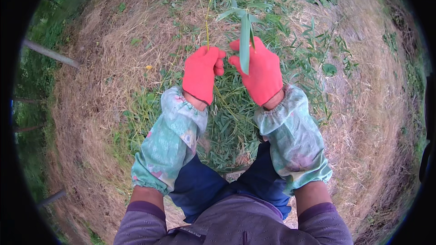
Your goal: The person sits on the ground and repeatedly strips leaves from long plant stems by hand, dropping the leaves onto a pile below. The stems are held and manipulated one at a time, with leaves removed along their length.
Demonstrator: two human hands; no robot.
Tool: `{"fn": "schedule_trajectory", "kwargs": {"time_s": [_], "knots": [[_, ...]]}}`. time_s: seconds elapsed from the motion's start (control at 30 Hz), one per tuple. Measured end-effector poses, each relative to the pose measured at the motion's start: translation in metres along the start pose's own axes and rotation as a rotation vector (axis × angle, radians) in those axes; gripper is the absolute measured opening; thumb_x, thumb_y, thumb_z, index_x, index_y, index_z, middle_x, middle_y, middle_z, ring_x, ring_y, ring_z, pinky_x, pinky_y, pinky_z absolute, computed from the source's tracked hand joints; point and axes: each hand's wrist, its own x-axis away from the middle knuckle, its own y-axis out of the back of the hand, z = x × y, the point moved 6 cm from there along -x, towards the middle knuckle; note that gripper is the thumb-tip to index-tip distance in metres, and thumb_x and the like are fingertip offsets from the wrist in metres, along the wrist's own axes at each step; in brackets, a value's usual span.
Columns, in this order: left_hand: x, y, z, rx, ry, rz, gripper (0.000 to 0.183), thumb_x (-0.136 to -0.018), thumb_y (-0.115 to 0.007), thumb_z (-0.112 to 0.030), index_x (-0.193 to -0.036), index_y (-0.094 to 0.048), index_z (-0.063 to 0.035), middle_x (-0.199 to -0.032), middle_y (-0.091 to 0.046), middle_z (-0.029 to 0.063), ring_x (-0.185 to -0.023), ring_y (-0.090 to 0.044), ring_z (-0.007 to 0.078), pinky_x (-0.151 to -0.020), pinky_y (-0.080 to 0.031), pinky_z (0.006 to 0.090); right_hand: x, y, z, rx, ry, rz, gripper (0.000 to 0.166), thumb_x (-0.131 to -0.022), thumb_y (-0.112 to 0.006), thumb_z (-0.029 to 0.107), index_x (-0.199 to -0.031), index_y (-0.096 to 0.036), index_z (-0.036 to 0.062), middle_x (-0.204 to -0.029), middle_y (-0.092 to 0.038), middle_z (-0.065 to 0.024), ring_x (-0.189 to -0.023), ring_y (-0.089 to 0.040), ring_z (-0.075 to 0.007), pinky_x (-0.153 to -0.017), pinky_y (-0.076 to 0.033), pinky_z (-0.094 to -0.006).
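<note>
Both hands wear red gloves, with green patterned sleeve covers on the forearms. My left hand [203, 71] is closed on a thin yellow-green bamboo stem [207, 23], which rises from the fingers past the upper edge of the view. To its right, my right hand [258, 69] is raised with its fingers curled. Long green bamboo leaves [244, 41] hang over the front of that glove; whether its fingers grip their twig is hidden. A narrow gap separates the two hands. Beneath them, a heap of cut leafy bamboo twigs [231, 122] lies between the knees.
Dry straw-like grass [112, 47] covers the ground all around. More leafy twigs [316, 54] lie scattered at the right and ahead. Thin trunks or poles [51, 52] and green growth stand along the left rim.
</note>
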Motion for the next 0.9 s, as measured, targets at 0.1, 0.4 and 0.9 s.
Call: {"fn": "schedule_trajectory", "kwargs": {"time_s": [0.1, 0.4, 0.9], "knots": [[0.000, -0.004, 0.004, 0.079, -0.002, 0.038, 0.023, -0.099, -0.057, -0.022, -0.095, -0.067, -0.0006, -0.074, -0.060, 0.0012, -0.061, -0.054, 0.0112, -0.057, -0.043, 0.0257, 0.000, -0.010, -0.015, 0.011, -0.004, -0.002, 0.012, -0.085, -0.071, 0.012, -0.097, -0.068, 0.0088, -0.095, -0.062, -0.0117, -0.081, -0.066, -0.0367, -0.068, -0.053, -0.0448], [0.011, -0.021, 0.013, 0.092, 0.039, 0.126, 0.024, -0.099, -0.058, -0.023, -0.094, -0.066, -0.0012, -0.074, -0.059, 0.0011, -0.062, -0.053, 0.0110, -0.058, -0.043, 0.0253, -0.006, -0.002, -0.022, 0.094, -0.196, -0.081, 0.009, -0.086, -0.067, 0.013, -0.087, -0.068, 0.0049, -0.090, -0.067, -0.0188, -0.083, -0.067, -0.0400, -0.070, -0.054, -0.0475], [-0.007, 0.018, 0.010, 0.370, 0.055, 0.172, 0.022, -0.101, -0.059, -0.026, -0.102, -0.063, -0.0047, -0.078, -0.058, 0.0026, -0.069, -0.056, 0.0166, -0.071, -0.049, 0.0369, -0.001, 0.028, -0.099, 0.042, -0.515, 0.235, 0.028, -0.088, -0.070, 0.026, -0.101, -0.071, 0.0009, -0.083, -0.072, -0.0185, -0.073, -0.070, -0.0323, -0.069, -0.055, -0.0417]]}}
